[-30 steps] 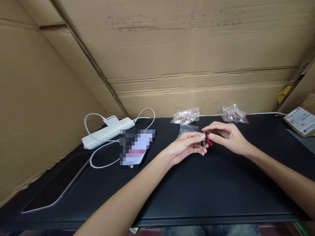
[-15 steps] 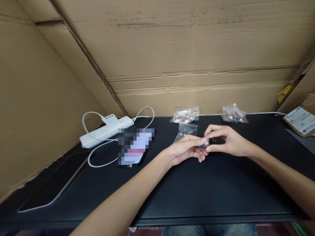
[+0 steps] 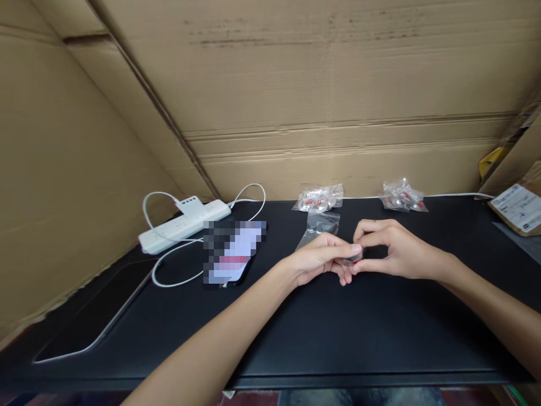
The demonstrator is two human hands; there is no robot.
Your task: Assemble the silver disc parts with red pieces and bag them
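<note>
Over the black table [image 3: 380, 332], my two hands meet at a small shiny piece with a red part [image 3: 357, 259]. My left hand [image 3: 319, 259] is closed, pinching it from the left with the thumb on top. From the right, my right hand [image 3: 393, 251] grips the same piece between thumb and fingertips. Most of the piece is hidden by fingers, so its exact kind does not show. Just behind the left hand lies a clear plastic bag [image 3: 321, 223]. Two clear bags of shiny and red pieces, a left one [image 3: 318, 198] and a right one [image 3: 404, 197], rest near the cardboard wall.
A white power strip [image 3: 164, 237] with a charger and a looping white cable stands at the left. Nearby lie a blurred-out phone [image 3: 236, 256] and a dark flat panel with a pale edge [image 3: 97, 321]. A labelled package [image 3: 518, 206] sits at the far right.
My right hand has lowered slightly, and its thumb and fingers have shifted around the small piece. Its red part now shows between the two hands. My left hand stays nearly in place.
</note>
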